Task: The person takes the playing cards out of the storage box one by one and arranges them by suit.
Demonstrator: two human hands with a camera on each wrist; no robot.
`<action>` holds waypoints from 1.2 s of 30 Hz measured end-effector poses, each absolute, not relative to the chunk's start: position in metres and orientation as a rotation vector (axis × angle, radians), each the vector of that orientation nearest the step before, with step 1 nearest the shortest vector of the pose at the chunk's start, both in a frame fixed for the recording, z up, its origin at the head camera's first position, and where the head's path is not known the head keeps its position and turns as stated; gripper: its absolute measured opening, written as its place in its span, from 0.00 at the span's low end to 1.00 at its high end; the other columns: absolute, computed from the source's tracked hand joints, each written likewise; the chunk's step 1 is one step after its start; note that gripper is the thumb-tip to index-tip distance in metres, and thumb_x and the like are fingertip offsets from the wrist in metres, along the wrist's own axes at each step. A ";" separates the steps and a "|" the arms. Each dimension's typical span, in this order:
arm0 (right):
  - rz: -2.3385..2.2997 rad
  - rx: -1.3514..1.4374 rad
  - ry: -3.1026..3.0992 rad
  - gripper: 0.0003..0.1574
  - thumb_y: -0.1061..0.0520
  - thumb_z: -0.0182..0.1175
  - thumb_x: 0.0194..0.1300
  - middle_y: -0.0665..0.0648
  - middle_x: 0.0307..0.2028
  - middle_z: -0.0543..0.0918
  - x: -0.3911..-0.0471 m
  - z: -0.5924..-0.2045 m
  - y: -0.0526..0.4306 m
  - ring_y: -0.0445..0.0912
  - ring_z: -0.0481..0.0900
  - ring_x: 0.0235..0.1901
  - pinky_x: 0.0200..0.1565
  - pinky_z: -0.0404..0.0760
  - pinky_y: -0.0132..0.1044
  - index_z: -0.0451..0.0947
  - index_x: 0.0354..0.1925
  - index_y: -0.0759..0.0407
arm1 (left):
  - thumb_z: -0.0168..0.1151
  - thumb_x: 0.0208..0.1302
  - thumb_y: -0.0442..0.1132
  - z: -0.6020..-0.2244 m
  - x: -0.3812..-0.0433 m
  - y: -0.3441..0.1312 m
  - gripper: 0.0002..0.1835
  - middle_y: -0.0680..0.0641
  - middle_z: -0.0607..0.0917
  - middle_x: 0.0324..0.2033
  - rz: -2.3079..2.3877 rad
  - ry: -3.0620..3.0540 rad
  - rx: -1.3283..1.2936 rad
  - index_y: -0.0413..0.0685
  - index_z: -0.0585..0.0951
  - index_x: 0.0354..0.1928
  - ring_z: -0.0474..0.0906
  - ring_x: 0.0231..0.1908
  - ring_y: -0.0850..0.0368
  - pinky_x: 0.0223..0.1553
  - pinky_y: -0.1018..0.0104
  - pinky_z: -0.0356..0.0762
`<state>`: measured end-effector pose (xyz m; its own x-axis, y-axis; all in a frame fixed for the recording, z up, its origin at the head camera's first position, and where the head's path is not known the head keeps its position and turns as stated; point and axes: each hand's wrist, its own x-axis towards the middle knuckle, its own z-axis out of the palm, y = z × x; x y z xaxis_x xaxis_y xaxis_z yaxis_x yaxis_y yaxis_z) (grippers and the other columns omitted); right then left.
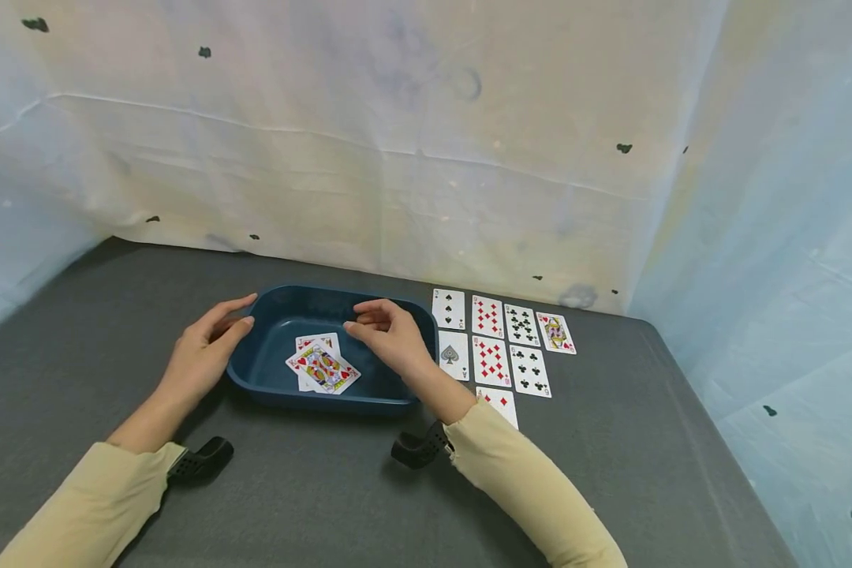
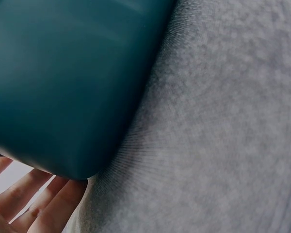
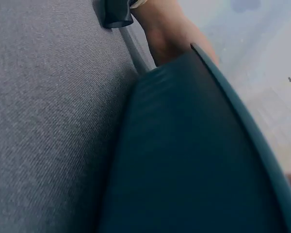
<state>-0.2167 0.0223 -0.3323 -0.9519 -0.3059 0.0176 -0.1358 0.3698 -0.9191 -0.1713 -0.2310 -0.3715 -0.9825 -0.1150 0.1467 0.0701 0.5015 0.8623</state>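
A dark blue rectangular tub [image 1: 284,401] stands on the grey cloth. Inside it lie a few overlapping playing cards [image 1: 326,369], a red-suit face card on top. At the tub's left end is my left hand [image 1: 202,347], its relaxed fingers touching the outer wall; the left wrist view shows those fingers [image 2: 58,204] against the tub's end [image 2: 63,121]. My right hand [image 1: 390,335] hovers over the right part of the tub, fingers loosely bent, with no card visible in it. From the right wrist, the tub's side wall [image 3: 184,145] hides most of the view.
Right of the tub, several face-up playing cards [image 1: 491,360] lie in rough rows, including an ace of spades [image 1: 453,354] and a queen [image 1: 556,333]. The lowest card [image 1: 498,404] is partly behind the right sleeve. A draped cloth wall [image 1: 397,158] rises behind the table.
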 end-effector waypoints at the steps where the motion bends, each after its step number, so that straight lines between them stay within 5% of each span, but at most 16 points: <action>1: -1.596 -0.415 2.455 0.24 0.54 0.65 0.62 0.59 0.47 0.81 -0.217 -0.334 0.020 0.46 0.77 0.44 0.43 0.77 0.34 0.76 0.56 0.59 | 0.44 0.74 0.54 -0.372 -0.172 -0.230 0.28 0.29 0.71 0.62 -1.485 -2.556 0.037 0.55 0.62 0.72 0.67 0.60 0.32 0.52 0.35 0.65; 9: -1.278 -0.546 2.413 0.31 0.55 0.68 0.59 0.62 0.49 0.79 -0.219 -0.341 0.014 0.47 0.77 0.46 0.43 0.77 0.34 0.73 0.60 0.56 | 0.44 0.74 0.54 -0.371 -0.172 -0.230 0.28 0.30 0.72 0.61 -1.484 -2.546 0.021 0.54 0.62 0.72 0.68 0.59 0.33 0.51 0.37 0.67; 21: -0.616 -0.797 2.753 0.45 0.45 0.74 0.49 0.56 0.50 0.77 -0.213 -0.346 0.000 0.43 0.73 0.45 0.44 0.71 0.28 0.71 0.62 0.57 | 0.45 0.74 0.53 -0.371 -0.171 -0.231 0.28 0.30 0.72 0.62 -1.493 -2.538 0.026 0.55 0.62 0.72 0.67 0.60 0.33 0.52 0.36 0.66; 36: -0.677 -0.653 2.708 0.46 0.53 0.73 0.52 0.58 0.52 0.78 -0.212 -0.342 0.001 0.45 0.74 0.45 0.47 0.72 0.35 0.65 0.66 0.54 | 0.44 0.74 0.54 -0.372 -0.172 -0.231 0.29 0.30 0.70 0.63 -1.515 -2.550 0.040 0.56 0.61 0.73 0.66 0.61 0.32 0.53 0.35 0.65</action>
